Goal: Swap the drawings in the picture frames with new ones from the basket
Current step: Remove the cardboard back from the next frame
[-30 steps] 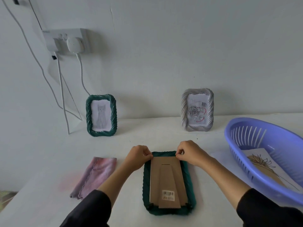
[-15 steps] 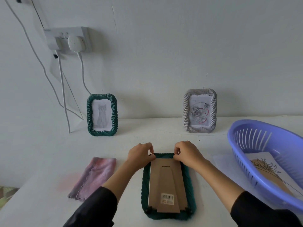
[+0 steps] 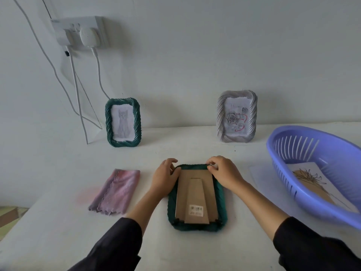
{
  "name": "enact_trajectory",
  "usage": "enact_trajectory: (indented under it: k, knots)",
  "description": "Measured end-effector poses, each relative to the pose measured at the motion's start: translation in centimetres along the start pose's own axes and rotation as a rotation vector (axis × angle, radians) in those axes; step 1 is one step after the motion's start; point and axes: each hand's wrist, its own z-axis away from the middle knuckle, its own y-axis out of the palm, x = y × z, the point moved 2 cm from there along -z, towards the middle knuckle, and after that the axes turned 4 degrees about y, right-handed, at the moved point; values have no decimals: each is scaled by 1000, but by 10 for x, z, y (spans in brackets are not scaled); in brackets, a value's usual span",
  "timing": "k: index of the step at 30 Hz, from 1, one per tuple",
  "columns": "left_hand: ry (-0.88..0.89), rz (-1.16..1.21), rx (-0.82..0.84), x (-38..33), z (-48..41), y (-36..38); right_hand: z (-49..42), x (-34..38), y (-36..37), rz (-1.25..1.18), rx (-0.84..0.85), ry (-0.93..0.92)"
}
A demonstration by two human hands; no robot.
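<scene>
White tabletop (image 3: 58, 222) holds a face-down green frame (image 3: 221, 194); left hand (image 3: 165, 178) and right hand (image 3: 224, 171) seemingly pinch its top corners.

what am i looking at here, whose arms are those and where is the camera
There is no machine here. A person wears a camera on the head, looking forward and down, so the two dark-sleeved arms are their own.

On the white table a dark green picture frame lies face down, its brown cardboard back up. The left hand and right hand pinch at its top corners, seemingly working the back loose.

By the wall stand a green frame with a cat drawing and a grey frame with a rose drawing. A folded pink cloth lies to the left; the blue plastic basket on the right holds a new drawing.
</scene>
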Motion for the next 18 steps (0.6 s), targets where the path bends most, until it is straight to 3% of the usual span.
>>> enact_trajectory:
  k: [6, 13, 18]
  knots:
    - [-3, 269, -73, 2, 28, -3, 56, -5, 5, 0, -109, -129]
    - [29, 272, 40, 5, 73, -14, 111, -8, 7, -50, -20, -59]
    - [12, 310, 100, 4, 98, -18, 136, -9, 6, 41, -69, 9]
